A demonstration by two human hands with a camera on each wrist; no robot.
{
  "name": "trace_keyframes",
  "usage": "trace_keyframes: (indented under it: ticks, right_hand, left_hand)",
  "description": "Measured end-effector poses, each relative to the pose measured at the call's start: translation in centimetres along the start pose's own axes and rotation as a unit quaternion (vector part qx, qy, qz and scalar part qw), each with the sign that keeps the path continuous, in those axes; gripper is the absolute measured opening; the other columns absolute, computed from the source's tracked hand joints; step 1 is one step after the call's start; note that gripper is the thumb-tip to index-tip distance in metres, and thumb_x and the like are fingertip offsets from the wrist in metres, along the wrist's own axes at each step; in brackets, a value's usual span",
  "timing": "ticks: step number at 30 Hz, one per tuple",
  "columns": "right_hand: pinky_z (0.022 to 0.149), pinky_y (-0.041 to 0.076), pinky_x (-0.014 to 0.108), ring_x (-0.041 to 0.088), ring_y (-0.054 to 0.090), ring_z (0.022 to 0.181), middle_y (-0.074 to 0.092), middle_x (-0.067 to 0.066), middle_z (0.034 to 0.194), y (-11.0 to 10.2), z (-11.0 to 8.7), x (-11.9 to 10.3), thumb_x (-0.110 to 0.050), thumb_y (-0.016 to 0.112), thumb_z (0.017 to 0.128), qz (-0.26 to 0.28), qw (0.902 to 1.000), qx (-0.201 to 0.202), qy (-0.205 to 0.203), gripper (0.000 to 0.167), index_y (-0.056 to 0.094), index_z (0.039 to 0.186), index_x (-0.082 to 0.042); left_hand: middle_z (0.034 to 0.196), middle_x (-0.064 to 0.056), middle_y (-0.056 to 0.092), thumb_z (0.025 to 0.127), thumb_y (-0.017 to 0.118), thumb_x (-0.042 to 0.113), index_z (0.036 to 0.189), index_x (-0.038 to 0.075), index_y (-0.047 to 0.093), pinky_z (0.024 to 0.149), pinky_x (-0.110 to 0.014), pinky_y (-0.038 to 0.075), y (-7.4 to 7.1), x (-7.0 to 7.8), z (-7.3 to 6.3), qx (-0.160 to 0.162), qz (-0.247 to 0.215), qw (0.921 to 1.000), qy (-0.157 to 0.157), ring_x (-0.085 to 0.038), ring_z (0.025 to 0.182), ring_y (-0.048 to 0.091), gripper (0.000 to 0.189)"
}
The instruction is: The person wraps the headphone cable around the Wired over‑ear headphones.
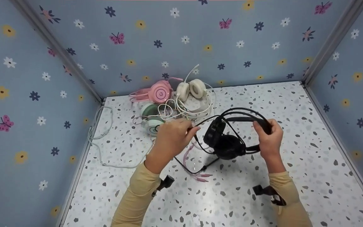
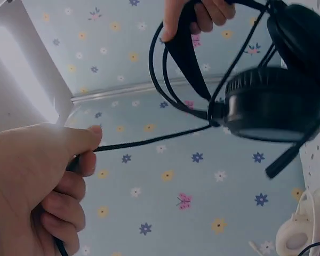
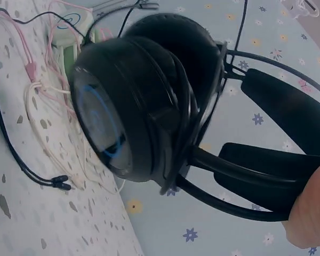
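My right hand grips the headband of a black headset and holds it above the table. Its two round ear cups hang toward the left, and a short microphone boom sticks out in the left wrist view. My left hand pinches the headset's black cable between thumb and curled fingers. From there the cable stretches taut to the headset in the left wrist view. Below, the cable loops down, and two black plugs show at its end in the right wrist view.
Behind my left hand lie a pink headset, a white headset with coiled cable and a green headset. A pale green cable runs along the left, and pink plugs lie in front. Patterned walls enclose the speckled table.
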State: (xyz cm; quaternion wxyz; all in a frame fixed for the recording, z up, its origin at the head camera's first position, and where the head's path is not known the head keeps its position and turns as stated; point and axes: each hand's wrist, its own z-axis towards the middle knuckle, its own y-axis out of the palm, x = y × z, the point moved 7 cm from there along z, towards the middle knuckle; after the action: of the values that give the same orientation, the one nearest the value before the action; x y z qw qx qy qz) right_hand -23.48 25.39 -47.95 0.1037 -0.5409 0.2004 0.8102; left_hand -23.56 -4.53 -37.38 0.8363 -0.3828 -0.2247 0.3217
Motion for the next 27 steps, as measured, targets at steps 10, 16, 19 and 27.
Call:
trace_keyframes:
  ticks: [10, 16, 19, 27]
  right_hand:
    - [0.037, 0.024, 0.018, 0.006, 0.029, 0.04, 0.034, -0.002, 0.053, -0.1, -0.8, 0.3, -0.008, 0.069, 0.09, 0.19, 0.9776, 0.088, 0.025, 0.031, 0.041, 0.077, -0.003]
    - [0.043, 0.027, 0.019, 0.006, 0.031, 0.043, 0.032, -0.002, 0.055, 1.2, -1.0, 0.2, -0.005, 0.069, 0.089, 0.283, 0.9544, 0.076, 0.059, 0.028, 0.042, 0.08, -0.003]
    - [0.048, 0.036, 0.023, 0.011, 0.036, 0.048, 0.034, 0.0, 0.056, 1.7, -1.2, 0.2, -0.003, 0.065, 0.091, 0.313, 0.9445, 0.067, 0.075, 0.024, 0.044, 0.079, -0.004]
    - [0.056, 0.04, 0.025, 0.017, 0.047, 0.055, 0.056, 0.008, 0.075, 2.8, -1.6, 0.4, 0.001, 0.059, 0.093, 0.409, 0.9051, -0.001, 0.116, 0.006, 0.058, 0.086, 0.001]
  left_hand:
    - [0.06, 0.009, 0.046, 0.101, 0.053, 0.02, 0.084, 0.013, 0.063, 0.048, -0.021, 0.038, 3.6, 5.8, -4.1, -0.039, -0.191, 0.9799, -0.043, -0.005, 0.05, 0.042, 0.021]
    - [0.058, 0.009, 0.041, 0.104, 0.046, 0.021, 0.099, 0.012, 0.069, 0.045, -0.016, 0.03, 8.8, 7.7, -6.3, -0.05, -0.342, 0.9351, -0.079, 0.001, 0.046, 0.03, 0.025]
    - [0.057, 0.007, 0.039, 0.105, 0.045, 0.02, 0.103, 0.011, 0.07, 0.042, -0.017, 0.03, 11.2, 7.8, -7.1, -0.036, -0.408, 0.9058, -0.108, 0.001, 0.045, 0.029, 0.027]
    - [0.055, 0.006, 0.034, 0.102, 0.049, 0.009, 0.101, 0.008, 0.071, 0.039, -0.019, 0.027, 12.9, 7.9, -7.5, -0.014, -0.487, 0.8606, -0.15, 0.0, 0.043, 0.028, 0.022]
